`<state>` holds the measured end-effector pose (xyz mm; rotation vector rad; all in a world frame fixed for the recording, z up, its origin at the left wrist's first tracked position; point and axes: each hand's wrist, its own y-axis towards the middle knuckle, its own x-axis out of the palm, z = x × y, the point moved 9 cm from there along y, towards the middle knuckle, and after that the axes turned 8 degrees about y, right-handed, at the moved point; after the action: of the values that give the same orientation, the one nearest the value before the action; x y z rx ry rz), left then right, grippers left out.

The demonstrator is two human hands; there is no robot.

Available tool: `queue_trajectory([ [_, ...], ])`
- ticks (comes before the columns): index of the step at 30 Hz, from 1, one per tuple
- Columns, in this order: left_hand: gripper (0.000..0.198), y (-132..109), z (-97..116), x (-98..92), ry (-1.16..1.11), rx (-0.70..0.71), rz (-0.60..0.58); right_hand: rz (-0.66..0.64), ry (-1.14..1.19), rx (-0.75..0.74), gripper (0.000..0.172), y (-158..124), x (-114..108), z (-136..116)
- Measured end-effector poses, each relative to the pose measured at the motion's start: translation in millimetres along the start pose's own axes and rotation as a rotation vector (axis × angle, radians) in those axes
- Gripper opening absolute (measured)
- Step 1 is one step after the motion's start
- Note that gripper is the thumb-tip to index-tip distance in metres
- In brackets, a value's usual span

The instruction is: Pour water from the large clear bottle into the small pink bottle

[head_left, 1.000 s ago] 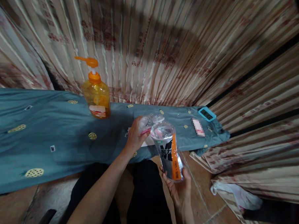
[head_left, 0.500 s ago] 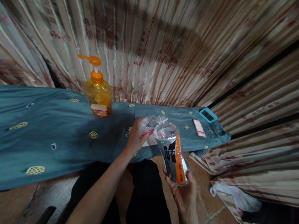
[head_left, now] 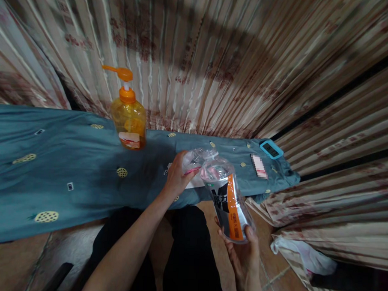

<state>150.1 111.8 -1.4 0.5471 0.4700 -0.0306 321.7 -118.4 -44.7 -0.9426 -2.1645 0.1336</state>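
Note:
My right hand grips the lower end of a clear plastic bottle with a black and orange label, tilted so its upper end points toward the table. My left hand is closed on a small clear plastic container with a pink stripe, held right at the upper end of the bottle. Both are over the near edge of the teal cloth that covers the table. White paper lies on the cloth beneath my left hand.
An orange pump dispenser bottle stands at the back of the cloth. A light-blue device with a screen and a small card lie at the right end. Striped curtains hang behind and to the right. A white bag lies on the floor.
The labelled bottle has shifted slightly right and tilted further, and my right hand moved down and right with it. My left hand kept its place on the small container.

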Motion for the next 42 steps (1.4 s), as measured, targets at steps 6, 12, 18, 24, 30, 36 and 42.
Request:
queue_trajectory([
  [6, 0.053, 2, -1, -1.1, -0.003, -0.013, -0.002, -0.029, -0.046, -0.019, 0.048, 2, -5, -2],
  [12, 0.058, 3, -4, -3.0, -0.004, -0.033, -0.013, -0.087, -0.035, 0.033, 0.039, 11, -20, 5],
  [18, 0.056, 3, -4, -2.2, -0.006, -0.050, -0.019, -0.057, -0.020, -0.010, 0.050, 3, -21, 3],
  [24, 0.055, 1, -2, -1.3, -0.009, -0.024, -0.018, -0.041, -0.001, -0.003, 0.048, -12, -6, 2],
  [30, 0.051, 1, -1, -2.5, -0.027, -0.017, -0.005, -0.074, -0.023, 0.030, 0.054, -16, -7, 1],
  [36, 0.054, 0, -1, -2.8, -0.025, -0.020, -0.017, -0.112, -0.058, 0.046, 0.056, -20, -7, 2],
  [42, 0.049, 2, 3, -5.7, -0.065, -0.004, -0.025, -0.098, -0.119, 0.027, 0.064, -26, -4, 2],
])
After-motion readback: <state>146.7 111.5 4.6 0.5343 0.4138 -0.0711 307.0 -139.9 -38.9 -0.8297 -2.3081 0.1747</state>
